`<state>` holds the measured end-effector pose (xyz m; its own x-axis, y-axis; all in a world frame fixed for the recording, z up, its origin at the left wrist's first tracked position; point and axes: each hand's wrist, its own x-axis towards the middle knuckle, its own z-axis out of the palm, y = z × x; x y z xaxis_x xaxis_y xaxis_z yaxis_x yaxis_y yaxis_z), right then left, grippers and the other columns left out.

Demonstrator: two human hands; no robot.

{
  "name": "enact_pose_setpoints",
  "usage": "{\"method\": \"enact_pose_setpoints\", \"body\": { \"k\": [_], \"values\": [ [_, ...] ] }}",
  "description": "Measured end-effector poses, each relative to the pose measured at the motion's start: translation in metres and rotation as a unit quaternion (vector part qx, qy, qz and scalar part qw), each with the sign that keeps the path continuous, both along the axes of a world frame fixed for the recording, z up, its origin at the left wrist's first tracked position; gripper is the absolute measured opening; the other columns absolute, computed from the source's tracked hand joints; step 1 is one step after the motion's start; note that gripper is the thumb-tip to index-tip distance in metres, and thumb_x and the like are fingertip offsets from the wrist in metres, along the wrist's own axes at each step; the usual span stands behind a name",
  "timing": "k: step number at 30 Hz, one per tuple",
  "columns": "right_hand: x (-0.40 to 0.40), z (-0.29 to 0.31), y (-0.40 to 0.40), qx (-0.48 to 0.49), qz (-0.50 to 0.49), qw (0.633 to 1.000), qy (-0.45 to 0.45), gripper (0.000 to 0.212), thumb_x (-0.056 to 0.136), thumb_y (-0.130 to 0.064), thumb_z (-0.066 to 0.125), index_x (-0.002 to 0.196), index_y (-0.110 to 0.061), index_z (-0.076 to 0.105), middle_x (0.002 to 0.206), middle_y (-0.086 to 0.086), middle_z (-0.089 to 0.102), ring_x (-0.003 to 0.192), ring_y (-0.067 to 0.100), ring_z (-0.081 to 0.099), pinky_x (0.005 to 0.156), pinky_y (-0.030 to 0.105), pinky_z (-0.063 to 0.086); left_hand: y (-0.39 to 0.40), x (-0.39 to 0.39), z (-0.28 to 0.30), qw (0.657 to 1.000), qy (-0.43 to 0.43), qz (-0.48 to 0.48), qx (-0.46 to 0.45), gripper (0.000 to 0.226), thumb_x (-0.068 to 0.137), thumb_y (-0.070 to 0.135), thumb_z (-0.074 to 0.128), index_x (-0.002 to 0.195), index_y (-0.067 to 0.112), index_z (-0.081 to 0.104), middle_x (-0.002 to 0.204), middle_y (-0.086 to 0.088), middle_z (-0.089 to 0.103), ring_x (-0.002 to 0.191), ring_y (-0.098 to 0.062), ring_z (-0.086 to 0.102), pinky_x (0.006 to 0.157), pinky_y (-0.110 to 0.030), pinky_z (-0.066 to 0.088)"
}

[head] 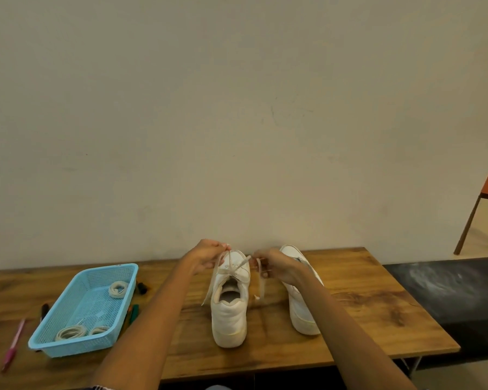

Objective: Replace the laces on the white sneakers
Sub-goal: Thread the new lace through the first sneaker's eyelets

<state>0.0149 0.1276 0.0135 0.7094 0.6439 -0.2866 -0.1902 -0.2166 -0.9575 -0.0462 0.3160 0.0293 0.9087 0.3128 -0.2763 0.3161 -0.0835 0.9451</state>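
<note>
- Blue basket (68,337), towards the worktop's (364,305) left end: holds coiled laces (118,288), one coil at its far end and more at the near end. They look limp and light, and should lift out with a fingertip pinch. Whether they are the old set or the new cannot be told.
- Pens (13,343) lie on the worktop on both sides of the basket.
- Left hand (206,256): fingers curled, the grip pinching one end of the lace (231,270) above the shoe's throat.
- Left sneaker (229,302), mid-worktop, heel towards the near edge: lace crossed at the top eyelets, loose tails hanging down both flanks. The upper looks soft yet holds its shape; it should stay put under a gentle pull but may tip or slide under a hard one.
- Right hand (276,267): the grip clasps the other lace end, drawn out sideways. The best hold is probably near the stiff tip, where the flat cord can be steered.
- Right sneaker (302,299), just beside, partly hidden by the right forearm; its lacing cannot be made out.
</note>
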Motion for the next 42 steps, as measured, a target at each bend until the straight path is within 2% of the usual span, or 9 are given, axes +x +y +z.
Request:
{"method": "enact_pose_setpoints", "body": {
  "k": [5, 12, 16, 22, 27, 29, 31, 35, 42],
  "values": [
    [-0.004, -0.004, 0.02, 0.16, -0.086, 0.979, 0.087, 0.015, 0.091, -0.02, 0.057, 0.082, -0.01, 0.065, 0.081, 0.0, 0.061, 0.071, 0.011, 0.054, 0.056, 0.021, 0.04, -0.009, 0.003, -0.015, 0.999, -0.036, -0.003, -0.039, 0.015, 0.095, 0.008, 0.052, 0.095, 0.005, 0.067, 0.095, -0.01, 0.065, 0.084, -0.018, 0.06, 0.071, -0.029, 0.054],
    [-0.01, -0.008, 0.029, 0.228, -0.085, 0.967, 0.078, 0.022, 0.095, -0.015, 0.048, 0.095, -0.004, 0.067, 0.093, 0.005, 0.069, 0.076, 0.011, 0.06, 0.059, 0.022, 0.037, -0.011, 0.008, -0.019, 0.989, -0.109, 0.049, -0.091, 0.022, 0.095, 0.018, 0.054, 0.098, -0.001, 0.066, 0.086, -0.011, 0.066, 0.077, -0.019, 0.063, 0.068, -0.026, 0.055],
    [-0.011, -0.009, 0.027, 0.228, -0.09, 0.968, 0.06, 0.023, 0.096, -0.012, 0.045, 0.096, -0.005, 0.067, 0.092, 0.004, 0.069, 0.076, 0.01, 0.062, 0.062, 0.023, 0.037, -0.007, 0.007, -0.023, 0.99, -0.113, 0.028, -0.083, 0.017, 0.095, 0.008, 0.05, 0.102, 0.003, 0.065, 0.091, -0.01, 0.067, 0.081, -0.019, 0.064, 0.065, -0.023, 0.056],
    [-0.013, -0.012, 0.033, 0.203, -0.093, 0.975, 0.016, 0.022, 0.097, -0.011, 0.049, 0.102, -0.013, 0.07, 0.088, -0.001, 0.071, 0.077, 0.01, 0.064, 0.064, 0.021, 0.048, -0.009, 0.013, -0.03, 0.99, -0.118, 0.051, -0.05, 0.017, 0.095, 0.009, 0.052, 0.101, 0.008, 0.068, 0.089, -0.008, 0.07, 0.079, -0.021, 0.066, 0.079, -0.035, 0.055],
    [-0.017, -0.011, 0.045, 0.214, -0.122, 0.969, 0.007, 0.023, 0.094, 0.001, 0.05, 0.111, -0.003, 0.066, 0.084, 0.003, 0.072, 0.073, 0.012, 0.067, 0.062, 0.021, 0.053, -0.017, 0.013, -0.033, 0.986, -0.141, 0.072, -0.043, 0.012, 0.095, 0.014, 0.054, 0.09, 0.013, 0.065, 0.091, -0.015, 0.069, 0.08, -0.027, 0.065, 0.082, -0.041, 0.054],
    [-0.018, -0.01, 0.047, 0.234, -0.143, 0.961, 0.026, 0.024, 0.092, 0.008, 0.049, 0.11, 0.004, 0.064, 0.079, 0.005, 0.071, 0.066, 0.012, 0.067, 0.058, 0.021, 0.054, -0.017, 0.011, -0.033, 0.984, -0.146, 0.084, -0.059, 0.002, 0.092, 0.013, 0.059, 0.092, 0.013, 0.061, 0.091, -0.017, 0.068, 0.077, -0.026, 0.065, 0.079, -0.04, 0.054],
    [-0.02, -0.009, 0.048, 0.247, -0.184, 0.95, 0.046, 0.02, 0.09, 0.011, 0.051, 0.105, 0.007, 0.064, 0.077, 0.01, 0.068, 0.059, 0.013, 0.066, 0.053, 0.021, 0.053, -0.014, 0.008, -0.033, 0.986, -0.125, 0.086, -0.066, 0.016, 0.088, 0.014, 0.065, 0.099, 0.016, 0.054, 0.094, -0.016, 0.068, 0.079, -0.027, 0.065, 0.076, -0.038, 0.055],
    [-0.018, -0.011, 0.048, 0.176, -0.231, 0.957, -0.006, 0.021, 0.082, 0.011, 0.062, 0.092, -0.006, 0.056, 0.075, 0.012, 0.061, 0.055, 0.014, 0.057, 0.046, 0.018, 0.047, -0.013, 0.004, -0.026, 0.993, -0.11, 0.02, -0.031, 0.025, 0.085, 0.01, 0.068, 0.105, 0.012, 0.053, 0.091, -0.014, 0.068, 0.069, -0.015, 0.068, 0.057, -0.023, 0.053],
    [-0.012, -0.002, 0.042, 0.094, -0.082, 0.984, -0.126, 0.018, 0.082, 0.008, 0.06, 0.084, -0.008, 0.066, 0.075, 0.004, 0.066, 0.066, 0.009, 0.061, 0.059, 0.016, 0.049, -0.009, 0.005, -0.019, 0.991, -0.113, 0.022, 0.068, 0.016, 0.082, 0.011, 0.071, 0.092, 0.007, 0.06, 0.076, -0.008, 0.065, 0.055, -0.008, 0.062, 0.048, -0.015, 0.048]
  ]
}}
